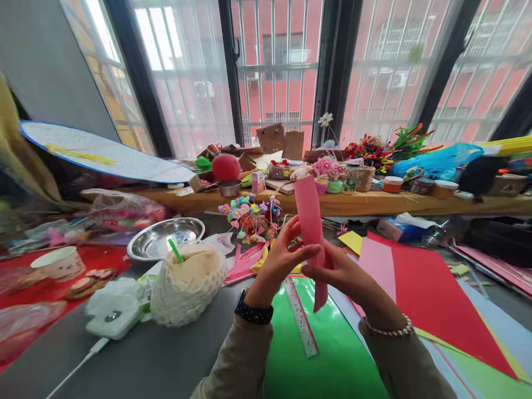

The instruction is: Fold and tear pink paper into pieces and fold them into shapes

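Note:
A long pink paper strip [308, 208] stands roughly upright in front of me, its lower end hanging below my fingers. My left hand [293, 244] grips it from the left, thumb across the paper. From the right, my right hand [334, 269] pinches the same strip slightly lower down. Beneath both hands lies a glossy green sheet [341, 354], with a patterned ruler [301, 318] resting on it. Just left of the hands sit cut pink strips [245, 263], partly hidden behind my left wrist.
Red paper [440, 299] and other coloured sheets spread to the right. On the left are a coconut in foam netting [189, 285], a metal plate [143, 244], a white flower-shaped device [112, 307] and a paper cup [60, 263]. Crafts crowd the wooden sill [183, 204] below the window.

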Tool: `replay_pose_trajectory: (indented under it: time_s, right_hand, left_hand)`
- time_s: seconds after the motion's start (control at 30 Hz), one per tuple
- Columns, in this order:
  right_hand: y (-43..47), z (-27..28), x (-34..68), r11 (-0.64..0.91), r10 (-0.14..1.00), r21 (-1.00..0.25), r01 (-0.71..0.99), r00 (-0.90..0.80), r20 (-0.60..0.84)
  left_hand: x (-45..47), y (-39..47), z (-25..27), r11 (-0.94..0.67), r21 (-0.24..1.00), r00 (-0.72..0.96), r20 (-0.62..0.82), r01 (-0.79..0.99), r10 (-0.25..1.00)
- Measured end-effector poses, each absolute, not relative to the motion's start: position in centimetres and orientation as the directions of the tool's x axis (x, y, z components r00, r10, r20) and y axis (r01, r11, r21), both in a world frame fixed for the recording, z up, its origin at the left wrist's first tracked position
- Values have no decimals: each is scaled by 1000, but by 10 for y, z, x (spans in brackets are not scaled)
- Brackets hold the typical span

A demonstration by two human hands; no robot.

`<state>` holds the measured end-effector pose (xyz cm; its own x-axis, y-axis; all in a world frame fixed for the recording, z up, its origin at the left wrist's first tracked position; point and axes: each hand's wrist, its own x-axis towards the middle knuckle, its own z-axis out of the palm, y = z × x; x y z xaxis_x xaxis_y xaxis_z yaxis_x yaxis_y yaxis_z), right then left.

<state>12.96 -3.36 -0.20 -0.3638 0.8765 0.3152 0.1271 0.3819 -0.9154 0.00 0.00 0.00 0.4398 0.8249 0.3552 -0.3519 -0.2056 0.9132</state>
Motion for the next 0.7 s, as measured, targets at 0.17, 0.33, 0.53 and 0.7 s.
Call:
replay_pose_trajectory:
  time_s: [0.17, 0.33, 0.53, 0.7]
  right_hand:
    - [-33, -2, 131, 359, 875, -928, 98, -381, 298]
    - [-31, -6, 130, 365, 868, -928, 75, -389, 310]
    - [-31, -9, 132, 365, 856, -929, 60, -414, 310]
    - [-33, -4, 133, 375, 863, -923, 93, -400, 310]
  left_hand:
    - [0, 0, 0, -185, 915, 399, 329, -358, 856]
    - [0, 2, -5, -192, 917, 389, 329, -350, 861]
    - [0, 2, -8, -232, 921, 431, 355, -313, 830]
    - [1, 2, -8, -229, 928, 423, 341, -293, 840]
